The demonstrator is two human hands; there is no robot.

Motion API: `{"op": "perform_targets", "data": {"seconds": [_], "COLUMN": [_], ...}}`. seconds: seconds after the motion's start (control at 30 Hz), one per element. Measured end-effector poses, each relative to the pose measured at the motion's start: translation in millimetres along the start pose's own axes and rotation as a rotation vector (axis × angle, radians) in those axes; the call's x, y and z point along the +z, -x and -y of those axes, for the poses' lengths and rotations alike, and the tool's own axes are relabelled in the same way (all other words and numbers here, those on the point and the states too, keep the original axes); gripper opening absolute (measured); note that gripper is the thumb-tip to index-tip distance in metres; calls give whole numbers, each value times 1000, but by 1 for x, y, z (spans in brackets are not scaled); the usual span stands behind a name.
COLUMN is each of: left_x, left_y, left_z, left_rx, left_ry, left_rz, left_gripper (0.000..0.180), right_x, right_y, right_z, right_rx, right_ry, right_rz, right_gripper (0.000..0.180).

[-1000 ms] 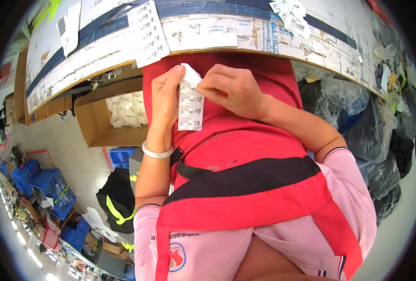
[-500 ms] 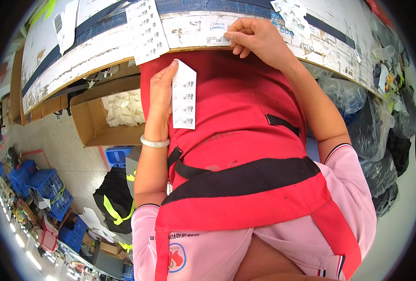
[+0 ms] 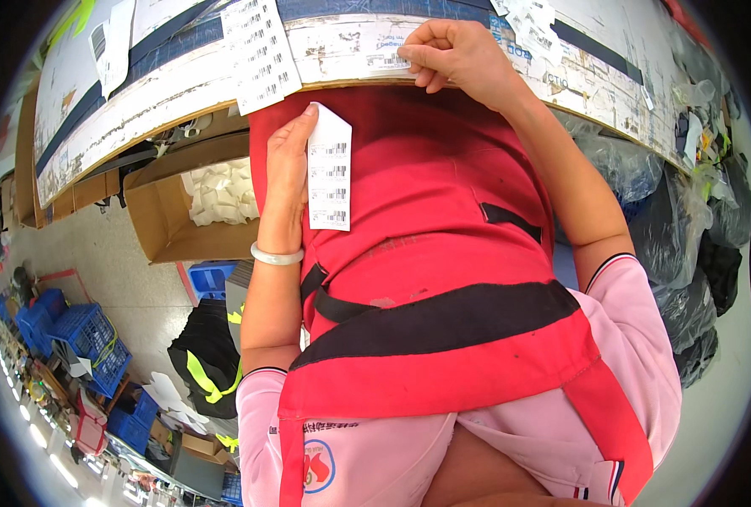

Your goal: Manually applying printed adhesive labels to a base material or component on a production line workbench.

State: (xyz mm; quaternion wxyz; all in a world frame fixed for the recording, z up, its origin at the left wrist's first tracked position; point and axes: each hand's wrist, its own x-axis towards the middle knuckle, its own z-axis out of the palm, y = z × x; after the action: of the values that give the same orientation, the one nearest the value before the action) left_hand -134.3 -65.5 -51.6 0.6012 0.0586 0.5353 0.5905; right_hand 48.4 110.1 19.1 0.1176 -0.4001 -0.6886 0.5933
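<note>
In my left hand is a white strip of barcode labels, gripped at its upper left edge with the thumb on top. The strip hangs in front of my red apron, and its upper end is pointed. At the near edge of the worktable, the thumb and forefinger of my right hand pinch together at the right end of a small barcode label. The other fingers of that hand curl beneath. A larger sheet of barcode labels lies on the table to the left, overhanging the edge.
More label sheets lie at the table's far left and far right. Under the table's left side stands a cardboard box with crumpled cream-coloured pieces. Plastic bags crowd the right side. Blue crates stand lower left.
The whole view has shifted slightly, with the table a little higher in it. Both hands keep nearly the same pose and hold.
</note>
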Motion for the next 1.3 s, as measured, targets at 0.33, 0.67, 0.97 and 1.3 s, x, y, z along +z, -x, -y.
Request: {"op": "perform_targets", "data": {"seconds": [0.33, 0.67, 0.97, 1.3], "left_x": [0, 3, 1, 3], "left_y": [2, 1, -1, 0], "left_z": [0, 1, 1, 0], "left_rx": [2, 24, 20, 12], "left_ry": [-2, 2, -12, -15], "left_rz": [5, -24, -14, -21], "left_gripper": [26, 24, 24, 24], "right_x": [0, 0, 1, 7], "right_y": [-3, -4, -4, -1], "right_z": [5, 5, 3, 9], "right_rx": [62, 67, 57, -14], "right_ry": [27, 22, 8, 161], "right_rz": [-1, 5, 14, -29], "right_gripper": [19, 19, 20, 20]}}
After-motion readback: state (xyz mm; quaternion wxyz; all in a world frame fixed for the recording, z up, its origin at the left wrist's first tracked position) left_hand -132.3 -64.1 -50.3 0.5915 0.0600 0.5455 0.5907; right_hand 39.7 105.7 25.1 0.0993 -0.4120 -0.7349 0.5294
